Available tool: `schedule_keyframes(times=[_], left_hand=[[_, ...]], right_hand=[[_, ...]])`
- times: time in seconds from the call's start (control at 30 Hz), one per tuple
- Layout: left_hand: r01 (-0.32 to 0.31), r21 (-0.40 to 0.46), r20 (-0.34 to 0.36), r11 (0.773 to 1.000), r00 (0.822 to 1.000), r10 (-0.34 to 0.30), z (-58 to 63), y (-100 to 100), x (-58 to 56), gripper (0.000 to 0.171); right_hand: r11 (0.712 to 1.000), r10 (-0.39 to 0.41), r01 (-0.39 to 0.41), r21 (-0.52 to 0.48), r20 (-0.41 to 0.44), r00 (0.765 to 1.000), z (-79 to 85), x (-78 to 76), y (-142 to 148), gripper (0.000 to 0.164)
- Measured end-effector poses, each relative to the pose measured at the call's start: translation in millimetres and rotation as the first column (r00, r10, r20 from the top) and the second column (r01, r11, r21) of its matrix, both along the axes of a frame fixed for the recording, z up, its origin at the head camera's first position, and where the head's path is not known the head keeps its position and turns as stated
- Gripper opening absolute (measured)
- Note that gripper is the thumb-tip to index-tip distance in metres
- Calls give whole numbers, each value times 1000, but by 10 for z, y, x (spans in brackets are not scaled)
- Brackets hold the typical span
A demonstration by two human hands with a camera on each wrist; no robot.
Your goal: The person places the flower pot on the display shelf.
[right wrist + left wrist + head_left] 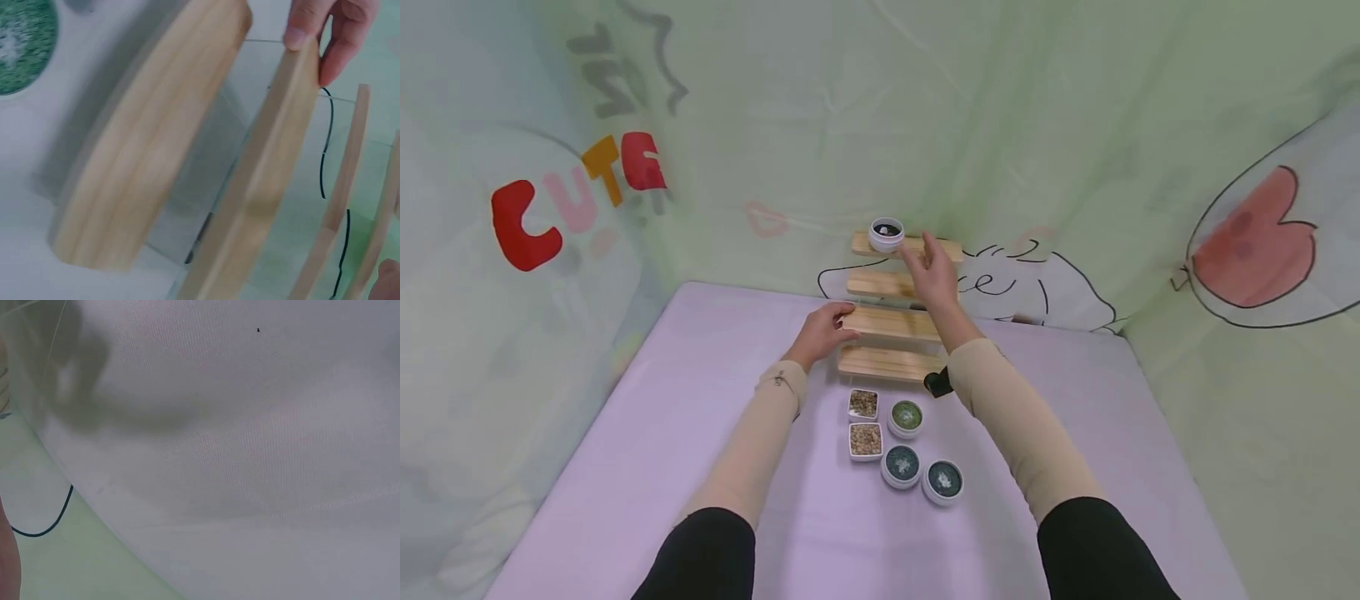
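A stepped rack with wooden shelves [891, 322] on clear side panels stands at the back of the table. My left hand [822, 333] grips the left end of one of its middle shelves; in the right wrist view, the thumb of that left hand [340, 31] lies on top of the wood with fingers beneath. At the top shelf [951, 250], my right hand [936, 279] has its fingers extended, close beside a small round white pot [887, 236] with dark contents. Whether it touches the pot cannot be told. The left wrist view shows mostly blurred cloth.
In front of the rack are square white pots with brown granules [866, 441], a round pot with green contents [907, 418] and two with dark contents [902, 465]. A black object [937, 383] sits by the lowest shelf's right end. Printed cloth [760, 150] hangs behind.
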State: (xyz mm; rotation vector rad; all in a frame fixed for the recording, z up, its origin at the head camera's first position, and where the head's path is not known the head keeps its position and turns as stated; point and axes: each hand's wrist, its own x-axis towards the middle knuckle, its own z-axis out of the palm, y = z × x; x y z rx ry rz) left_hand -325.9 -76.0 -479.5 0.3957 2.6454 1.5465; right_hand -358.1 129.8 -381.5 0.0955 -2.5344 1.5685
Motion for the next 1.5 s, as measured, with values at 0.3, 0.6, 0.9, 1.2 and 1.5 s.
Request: schedule_keyframes(times=[0.3,0.6,0.9,1.2,1.5], left_hand=[[-15,17,-13,1000,1000,15,-31,-83,-33,59],[-11,15,-15,1000,1000,11,-27,-76,-4,59],[-6,-4,-36,1000,999,6,-84,-78,-10,59],[-2,-18,-51,1000,999,1,-96,-84,-36,59],[25,8,-20,1000,1000,-24,-67,-18,-34,59]], right_hand=[[999,32,-33,-23,-12,999,-267,255,185,65],[993,83,-81,-85,18,996,-538,715,371,65],[990,68,-53,-129,111,992,-888,1271,541,64],[999,34,-34,-1,161,986,-1118,1781,695,61],[996,-6,-14,92,215,977,-1473,2289,843,62]])
